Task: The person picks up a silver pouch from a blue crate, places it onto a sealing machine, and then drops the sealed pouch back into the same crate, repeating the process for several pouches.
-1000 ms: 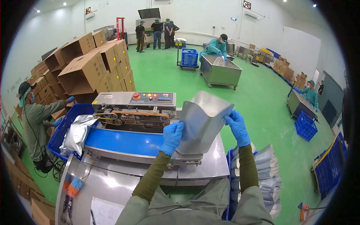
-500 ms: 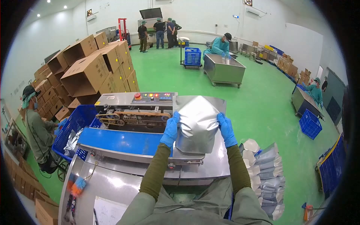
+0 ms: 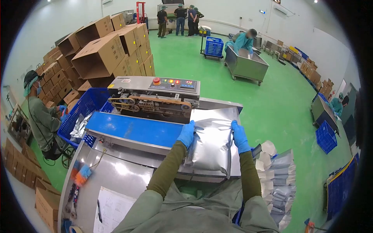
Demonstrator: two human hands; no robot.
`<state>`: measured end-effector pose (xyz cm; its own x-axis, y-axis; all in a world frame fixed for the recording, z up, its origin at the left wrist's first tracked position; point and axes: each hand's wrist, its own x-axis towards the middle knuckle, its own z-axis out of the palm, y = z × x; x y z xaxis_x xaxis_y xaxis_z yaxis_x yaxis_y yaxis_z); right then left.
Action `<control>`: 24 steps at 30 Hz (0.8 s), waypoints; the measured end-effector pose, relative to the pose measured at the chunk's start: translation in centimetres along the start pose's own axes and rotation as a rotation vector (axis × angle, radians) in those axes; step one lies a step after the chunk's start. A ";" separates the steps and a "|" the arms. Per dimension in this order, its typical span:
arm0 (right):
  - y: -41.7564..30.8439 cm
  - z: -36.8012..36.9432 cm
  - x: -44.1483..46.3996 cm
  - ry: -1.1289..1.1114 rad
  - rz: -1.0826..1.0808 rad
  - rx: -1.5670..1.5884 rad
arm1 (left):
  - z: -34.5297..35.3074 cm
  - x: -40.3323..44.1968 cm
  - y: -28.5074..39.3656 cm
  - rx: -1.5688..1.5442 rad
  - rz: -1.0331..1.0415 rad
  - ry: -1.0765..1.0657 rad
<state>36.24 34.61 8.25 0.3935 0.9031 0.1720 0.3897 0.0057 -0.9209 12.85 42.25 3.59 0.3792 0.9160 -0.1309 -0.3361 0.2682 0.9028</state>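
Blue-gloved left hand (image 3: 186, 134) and blue-gloved right hand (image 3: 240, 138) grip opposite sides of shiny silver foil pouch (image 3: 211, 149); even tension should keep top edge flat.

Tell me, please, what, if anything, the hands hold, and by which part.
A silver pouch, by its side edges: left hand on one, right hand opposite.
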 end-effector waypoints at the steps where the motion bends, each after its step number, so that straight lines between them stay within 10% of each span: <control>1: -0.3 0.8 0.1 -0.005 0.012 0.076 | -0.3 0.2 0.3 -0.025 -0.020 0.043; 13: 1.9 9.1 2.9 -0.332 -0.186 0.087 | -11.1 0.3 4.6 0.560 0.030 0.199; 16: -2.7 2.8 -2.8 -0.377 0.256 0.548 | -13.3 -1.3 7.9 0.482 -0.004 0.185; 22: 19.7 -20.0 -1.1 0.606 0.031 -0.584 | -22.9 -10.0 14.1 0.398 0.029 0.546; 24: 23.0 -27.0 -2.3 0.560 0.261 -0.901 | -25.4 -11.5 14.5 0.402 0.178 0.863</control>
<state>66.76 21.11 -3.84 0.7866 0.5063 0.3534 0.6162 -0.6798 -0.3977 -18.29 43.21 7.76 -0.4662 0.8801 -0.0897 0.0534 0.1292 0.9902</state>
